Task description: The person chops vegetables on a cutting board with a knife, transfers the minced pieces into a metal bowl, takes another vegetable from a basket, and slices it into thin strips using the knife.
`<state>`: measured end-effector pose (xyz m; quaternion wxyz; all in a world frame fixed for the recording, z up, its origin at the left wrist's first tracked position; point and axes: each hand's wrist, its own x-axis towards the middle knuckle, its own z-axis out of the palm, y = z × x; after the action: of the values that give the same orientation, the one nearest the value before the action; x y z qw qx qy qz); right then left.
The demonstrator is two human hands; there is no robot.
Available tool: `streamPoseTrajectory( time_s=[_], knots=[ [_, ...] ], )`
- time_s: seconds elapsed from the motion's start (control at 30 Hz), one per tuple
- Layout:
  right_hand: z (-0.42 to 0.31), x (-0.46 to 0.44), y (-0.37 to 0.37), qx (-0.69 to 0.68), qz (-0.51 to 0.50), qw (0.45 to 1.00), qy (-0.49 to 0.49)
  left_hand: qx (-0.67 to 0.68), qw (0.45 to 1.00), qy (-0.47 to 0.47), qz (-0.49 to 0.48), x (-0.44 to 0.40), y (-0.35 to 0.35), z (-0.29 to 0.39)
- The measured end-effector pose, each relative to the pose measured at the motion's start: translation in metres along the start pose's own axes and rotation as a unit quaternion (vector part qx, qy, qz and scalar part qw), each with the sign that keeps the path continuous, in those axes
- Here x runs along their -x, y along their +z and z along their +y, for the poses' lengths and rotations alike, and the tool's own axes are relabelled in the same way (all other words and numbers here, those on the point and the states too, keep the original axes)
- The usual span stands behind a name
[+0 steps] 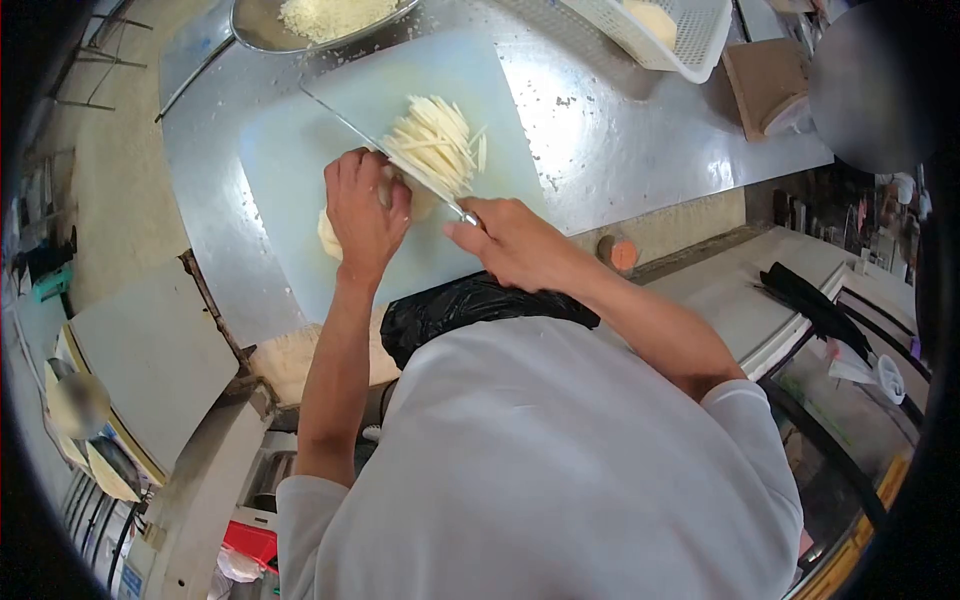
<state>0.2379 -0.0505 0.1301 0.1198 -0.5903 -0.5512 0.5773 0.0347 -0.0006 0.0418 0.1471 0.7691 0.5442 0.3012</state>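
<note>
My right hand [505, 243] is wrapped round the handle of a knife [402, 163], whose long thin blade points up and left over a pale cutting board [285, 175]. Bent fingers of my left hand [367, 208] press on a pale peeled vegetable, close beside the blade. Another pale piece [328, 235] shows at the left edge of that hand. On the other side of the blade lies a heap of pale cut strips [436, 140].
A metal bowl [240, 28] of pale shreds stands at the table's far edge. At the upper right are a white perforated basket [705, 40] and a brown cardboard piece [762, 85]. Black plastic [450, 312] lies between my body and the metal table [570, 150].
</note>
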Motion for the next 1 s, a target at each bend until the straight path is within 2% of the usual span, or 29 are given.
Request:
streamPoseTrajectory(
  time_s=[0.2,0.3,0.43,0.57,0.67,0.77,0.9,1.0],
  knots=[
    [0.036,-0.025,0.020,-0.049,0.013,0.998,-0.041,0.082,0.996,-0.021,0.008,0.006,-0.006,-0.004],
    [0.032,-0.021,0.018,-0.080,0.005,0.997,-0.010,-0.031,0.999,-0.029,-0.025,0.015,-0.004,-0.007],
    [-0.002,0.002,0.000,-0.044,-0.016,0.998,0.045,-0.063,0.997,-0.029,-0.020,0.010,-0.001,-0.003],
    [-0.016,0.027,-0.003,-0.058,0.004,0.998,0.016,-0.065,0.997,-0.033,-0.020,0.012,0.001,-0.005],
    [0.022,-0.015,0.017,-0.044,0.024,0.998,-0.033,-0.046,0.998,-0.039,-0.019,0.012,0.000,-0.004],
    [-0.004,-0.009,-0.001,-0.066,-0.031,0.995,0.074,-0.047,0.998,-0.035,-0.014,0.013,-0.001,-0.009],
    [-0.013,0.018,0.000,-0.058,-0.001,0.998,0.030,-0.042,0.998,-0.043,-0.025,0.010,-0.001,-0.007],
    [0.008,-0.008,0.009,-0.048,0.003,0.999,-0.009,-0.031,0.999,-0.037,-0.024,0.009,-0.004,-0.005]
  ],
)
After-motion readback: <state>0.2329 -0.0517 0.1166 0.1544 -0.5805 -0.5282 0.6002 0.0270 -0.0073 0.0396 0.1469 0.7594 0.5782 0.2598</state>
